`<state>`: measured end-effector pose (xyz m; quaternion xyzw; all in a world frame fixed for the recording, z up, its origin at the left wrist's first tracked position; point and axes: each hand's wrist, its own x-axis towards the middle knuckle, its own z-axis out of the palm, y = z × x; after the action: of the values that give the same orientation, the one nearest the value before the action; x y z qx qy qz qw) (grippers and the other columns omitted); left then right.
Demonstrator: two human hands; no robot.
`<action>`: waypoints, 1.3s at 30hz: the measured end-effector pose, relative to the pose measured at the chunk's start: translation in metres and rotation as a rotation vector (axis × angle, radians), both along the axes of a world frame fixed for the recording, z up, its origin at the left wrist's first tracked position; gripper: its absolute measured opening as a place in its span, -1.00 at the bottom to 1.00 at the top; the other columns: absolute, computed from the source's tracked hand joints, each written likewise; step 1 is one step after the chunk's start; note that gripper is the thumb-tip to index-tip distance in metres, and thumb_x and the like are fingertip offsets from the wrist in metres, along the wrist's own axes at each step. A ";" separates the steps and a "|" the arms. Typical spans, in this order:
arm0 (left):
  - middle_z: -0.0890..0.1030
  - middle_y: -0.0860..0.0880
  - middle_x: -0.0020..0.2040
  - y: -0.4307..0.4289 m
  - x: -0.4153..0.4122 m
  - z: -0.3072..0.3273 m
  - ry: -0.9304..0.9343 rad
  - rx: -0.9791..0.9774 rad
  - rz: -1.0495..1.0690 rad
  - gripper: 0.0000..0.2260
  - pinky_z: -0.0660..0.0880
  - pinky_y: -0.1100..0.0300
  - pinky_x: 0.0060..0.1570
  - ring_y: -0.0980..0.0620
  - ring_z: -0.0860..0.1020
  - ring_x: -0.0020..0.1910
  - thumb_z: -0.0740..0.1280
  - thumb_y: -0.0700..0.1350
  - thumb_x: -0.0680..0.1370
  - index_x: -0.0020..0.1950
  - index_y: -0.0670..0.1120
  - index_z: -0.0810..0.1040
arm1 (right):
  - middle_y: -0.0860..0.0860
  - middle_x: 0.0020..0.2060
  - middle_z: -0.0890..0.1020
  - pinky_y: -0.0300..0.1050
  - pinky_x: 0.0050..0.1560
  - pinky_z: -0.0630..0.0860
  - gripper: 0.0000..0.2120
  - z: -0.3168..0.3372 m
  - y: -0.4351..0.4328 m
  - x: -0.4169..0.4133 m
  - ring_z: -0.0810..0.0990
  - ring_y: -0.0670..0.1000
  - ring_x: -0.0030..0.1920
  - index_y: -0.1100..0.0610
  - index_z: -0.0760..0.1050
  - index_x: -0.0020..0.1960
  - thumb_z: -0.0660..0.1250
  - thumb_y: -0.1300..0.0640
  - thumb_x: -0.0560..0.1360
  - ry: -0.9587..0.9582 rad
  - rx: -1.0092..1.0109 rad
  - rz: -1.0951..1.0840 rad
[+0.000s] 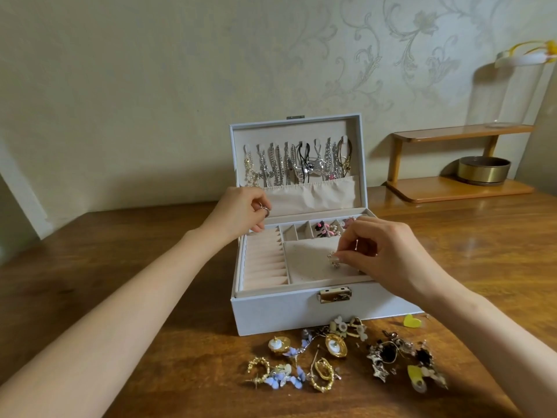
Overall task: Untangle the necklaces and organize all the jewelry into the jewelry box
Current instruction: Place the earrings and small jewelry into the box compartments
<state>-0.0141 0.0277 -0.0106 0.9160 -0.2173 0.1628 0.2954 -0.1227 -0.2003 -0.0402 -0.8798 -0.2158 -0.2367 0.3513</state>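
Head view: the jewelry box sits mid-tabletop with its long axis running left to right. Its latch faces the person and the lid stands upright, open side toward the camera. The necklaces hang straight down in a row inside the lid, with their lower ends tucked into the gathered pouch. The left hand hovers over the box's back left corner, fingers curled, and its grip looks closed on a silver ring. The right hand is over the big flat compartment, its grip pinching a small sparkly earring between thumb and fingertips, just above the lining. The ring rolls run down the left side of the tray, and a few pink and black pieces sit in the little back compartments. A loose pile of earrings is scattered on the tabletop right in front of the box, with a yellow heart near the front right corner. A wooden shelf holding a bowl stands back right.
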 end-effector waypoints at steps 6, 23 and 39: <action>0.48 0.03 -0.13 -0.005 0.002 -0.005 -0.178 0.375 0.018 -0.95 0.38 0.20 -0.16 0.04 0.46 -0.17 0.39 -0.18 0.48 -0.18 -0.11 0.56 | -0.06 -0.26 0.57 -0.23 -0.27 0.47 -0.90 0.000 0.000 0.001 0.50 -0.05 -0.27 0.12 0.58 -0.24 0.48 0.26 0.38 0.005 -0.004 0.007; 0.44 0.06 -0.13 0.000 -0.004 0.000 -0.118 0.713 0.035 -0.90 0.34 0.16 -0.13 0.01 0.48 0.00 0.28 -0.08 0.57 -0.09 -0.06 0.53 | -0.10 -0.26 0.56 -0.29 -0.25 0.46 -0.87 0.002 0.000 -0.001 0.50 -0.09 -0.29 0.07 0.56 -0.24 0.47 0.24 0.39 0.012 -0.010 -0.011; 0.64 -0.13 -0.06 -0.056 -0.071 0.000 0.318 -0.244 -0.476 -0.78 0.58 0.13 -0.01 -0.03 0.63 -0.08 0.45 -0.29 0.41 -0.03 -0.11 0.50 | 0.09 -0.49 0.60 -0.23 -0.48 0.46 -0.86 0.011 -0.002 -0.007 0.53 -0.03 -0.49 0.17 0.60 -0.24 0.49 0.10 0.33 0.220 0.491 0.015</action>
<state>-0.0851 -0.0279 -0.0103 0.8111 -0.3554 -0.0313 0.4635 -0.1293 -0.2020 -0.0296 -0.7869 -0.1189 -0.1823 0.5774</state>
